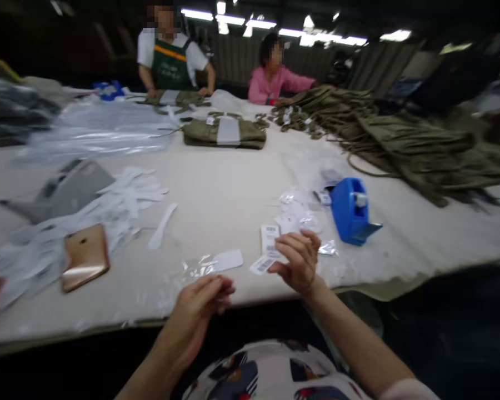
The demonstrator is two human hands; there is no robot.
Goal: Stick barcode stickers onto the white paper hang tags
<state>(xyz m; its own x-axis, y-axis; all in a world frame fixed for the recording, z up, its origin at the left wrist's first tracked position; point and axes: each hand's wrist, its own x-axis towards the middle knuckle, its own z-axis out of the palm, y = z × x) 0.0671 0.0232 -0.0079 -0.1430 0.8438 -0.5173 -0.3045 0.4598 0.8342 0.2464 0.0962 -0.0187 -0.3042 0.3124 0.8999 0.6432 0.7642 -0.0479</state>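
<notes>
My right hand [299,260] hovers over the near edge of the white table [216,194], fingers curled in a pinch on a white barcode tag [261,265]. Another barcode tag [269,239] lies just beyond it. My left hand [200,308] is below and to the left, at the table's edge, fingers bent together; whether anything is in them I cannot make out. A small clear bag with a white label [214,263] lies just beyond the left hand.
A blue tape dispenser [350,211] stands right of several small clear bags [300,214]. A gold phone [84,255] lies on white strips [125,200] at left. Folded olive garment [225,133] and an olive pile [400,139] sit farther back. Two people work across the table.
</notes>
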